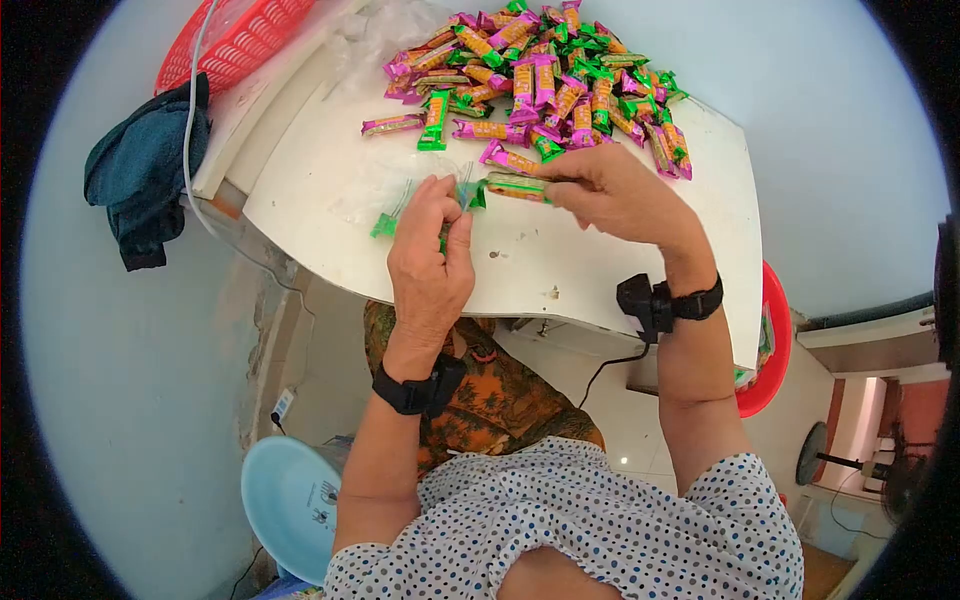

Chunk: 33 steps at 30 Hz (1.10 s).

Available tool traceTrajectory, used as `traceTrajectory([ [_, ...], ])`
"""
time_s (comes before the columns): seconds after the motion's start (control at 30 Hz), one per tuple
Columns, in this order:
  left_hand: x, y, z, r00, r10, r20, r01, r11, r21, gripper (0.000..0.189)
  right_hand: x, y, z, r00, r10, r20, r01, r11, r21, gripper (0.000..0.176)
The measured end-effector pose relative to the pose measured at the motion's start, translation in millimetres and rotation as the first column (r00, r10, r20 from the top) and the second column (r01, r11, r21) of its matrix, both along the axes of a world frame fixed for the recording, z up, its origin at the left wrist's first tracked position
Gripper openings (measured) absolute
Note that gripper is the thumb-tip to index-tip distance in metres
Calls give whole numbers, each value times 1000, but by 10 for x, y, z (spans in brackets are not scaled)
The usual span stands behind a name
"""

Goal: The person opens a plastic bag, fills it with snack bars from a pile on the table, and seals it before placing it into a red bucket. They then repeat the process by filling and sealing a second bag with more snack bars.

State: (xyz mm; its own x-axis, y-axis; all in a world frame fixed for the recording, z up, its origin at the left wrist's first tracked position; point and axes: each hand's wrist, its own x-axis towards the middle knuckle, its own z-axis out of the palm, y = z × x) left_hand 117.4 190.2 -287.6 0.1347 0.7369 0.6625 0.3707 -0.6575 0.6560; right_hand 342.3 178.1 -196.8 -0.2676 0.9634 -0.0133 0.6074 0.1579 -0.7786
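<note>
**At the front of the bench: a bar held end-on to a bag**

Near the front edge of the white, round-cornered bench (pixel 600 262), the right hand (pixel 612 195) has its grip closed on a slim snack bar in a green and orange wrapper (pixel 515 187). The fingertips pinch its right end, which seems meant to leave the rest of its length free. The bar is almost level just above the bench. Its long axis runs across the person from right to left, and its free end points at the left hand (pixel 430 255).

That hand's grip is narrow, with thumb and fingers pinched on a clear plastic bag with green trim (pixel 398 200) that lies crumpled on the bench. Holding it at the edge probably keeps the thin film from sliding. The bar tip and the bag are touching or just beside each other; I cannot tell which.

Farther back, apart from both hands, lies a loose heap of pink and green wrapped bars (pixel 540 80), likely kept within arm's reach. A red plastic basket (pixel 235 40) sits at the far left corner.
</note>
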Motion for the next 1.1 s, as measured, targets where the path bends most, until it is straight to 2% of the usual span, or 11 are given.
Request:
traceTrajectory([
  [0.03,-4,9,-3,1000,4,-2,-4,1000,22,9,-49,9,-33,998,16,-54,-17,1000,-13,23],
  [0.23,-9,-14,21,999,-15,47,18,998,-58,8,-239,15,-4,997,11,-71,-20,991,-136,27],
  [0.3,-14,-9,22,997,-16,71,21,997,-70,8,-229,4,13,991,20,-132,-41,986,-161,22],
  [0.43,-19,-9,15,993,-31,111,45,992,-121,7,-199,29,-4,969,15,-247,-67,977,-205,25],
  [0.53,-30,-1,9,996,-45,83,52,994,-92,8,-276,65,-88,953,27,-303,-77,985,-154,26],
  [0.63,-19,24,-9,998,-13,62,13,1000,0,8,-367,90,-163,916,-47,-398,-42,977,-211,25],
  [0.73,-19,14,19,998,-6,57,6,1000,2,8,-346,107,-163,946,-84,-314,15,976,-216,26],
  [0.83,-33,4,27,995,-36,98,43,997,-70,5,-349,106,-106,954,-192,-229,141,965,-222,26],
  [0.93,-20,24,-2,993,-39,111,43,998,-37,7,-326,115,-139,944,-162,-286,100,971,-219,26],
  [1.03,-34,16,39,999,-41,36,40,999,18,7,-400,136,-192,905,-177,-386,96,971,-220,27],
  [1.1,-32,8,42,998,-45,46,45,999,6,7,-444,131,-265,870,-122,-478,13,974,-227,28],
])
